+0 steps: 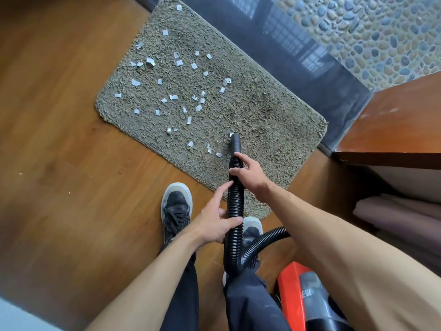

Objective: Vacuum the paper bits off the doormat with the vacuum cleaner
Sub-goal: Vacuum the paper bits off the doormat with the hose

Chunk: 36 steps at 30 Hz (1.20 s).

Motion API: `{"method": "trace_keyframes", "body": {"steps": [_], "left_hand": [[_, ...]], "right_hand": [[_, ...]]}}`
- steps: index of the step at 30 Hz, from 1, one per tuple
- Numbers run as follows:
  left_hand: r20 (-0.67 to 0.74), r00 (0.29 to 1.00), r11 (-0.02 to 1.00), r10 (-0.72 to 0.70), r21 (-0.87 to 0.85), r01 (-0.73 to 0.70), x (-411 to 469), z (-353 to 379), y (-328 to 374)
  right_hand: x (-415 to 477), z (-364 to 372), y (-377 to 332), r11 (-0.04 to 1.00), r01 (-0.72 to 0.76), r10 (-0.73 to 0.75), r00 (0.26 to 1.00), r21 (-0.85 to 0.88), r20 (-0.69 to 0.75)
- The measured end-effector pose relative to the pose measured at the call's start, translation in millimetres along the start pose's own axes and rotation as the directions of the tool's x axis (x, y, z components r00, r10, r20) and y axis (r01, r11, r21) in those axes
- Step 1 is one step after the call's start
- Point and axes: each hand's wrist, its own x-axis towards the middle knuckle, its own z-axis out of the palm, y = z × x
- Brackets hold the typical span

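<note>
A person stands on a wooden floor (pixel 59 139) at the near edge of a shaggy grey-green doormat (pixel 262 120), working a vacuum cleaner's ribbed black hose (pixel 235 204) with both hands. The right hand (pixel 250 174) grips the hose just behind the smooth black nozzle (pixel 235 143), fingers curled round it. The left hand (pixel 214 225) holds the hose lower down, thumb and fingers wrapped round it and the forefinger lying straight along the ribs.

The nozzle's tip rests on the pile a little way in from the doormat's near edge, with one white scrap touching its mouth. White paper bits (pixel 174 97) lie scattered over the middle of the doormat and toward its left corner, a few close to the near edge just left of the nozzle and one alone near the far corner. The stretch of pile toward the right corner shows none.

Behind the hands the hose drops between the person's legs, then loops to the right toward the orange-and-black vacuum cleaner (pixel 300 295), which sits on the floor beside the right leg. The left shoe (pixel 176 206), dark with a pale toe, stands on bare floor just short of the doormat; the right shoe (pixel 253 229) is partly hidden by the hose. The doormat's far edge lies along a dark glossy threshold (pixel 286 51), with pebble paving (pixel 381 32) beyond.
</note>
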Motion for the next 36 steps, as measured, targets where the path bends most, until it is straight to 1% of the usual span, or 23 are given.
{"method": "trace_keyframes", "body": {"steps": [6,12,19,24,31,36], "left_hand": [[-0.006,1.0,1.0,-0.009,-0.012,0.009,-4.8,1.6,-10.6],[-0.034,0.999,1.0,0.021,-0.015,-0.022,3.4,-5.7,-6.2],[0.017,1.0,1.0,0.0,0.025,0.0,5.4,4.1,-7.7],[0.02,1.0,0.999,-0.02,0.026,0.019,-2.9,7.6,-12.2],[-0.007,0.999,0.998,-0.044,-0.05,0.043,-30.6,-4.3,-30.9],[-0.009,0.999,0.995,-0.046,-0.084,0.045,-42.1,-11.6,-40.0]], "right_hand": [[-5.3,5.4,6.0,1.0,-0.003,0.003,1.0,-0.003,0.022],[6.9,9.9,-0.4,0.998,0.065,-0.065,0.998,-0.002,-0.004],[-4.3,-3.4,11.8,0.999,0.005,-0.005,1.0,0.043,-0.014],[-13.4,-0.6,18.0,0.999,-0.014,0.015,1.0,0.043,-0.016],[-22.0,30.5,26.9,0.999,-0.052,0.052,0.998,-0.003,0.037],[-25.3,46.8,29.9,0.997,-0.062,0.064,0.997,-0.049,0.037]]}}
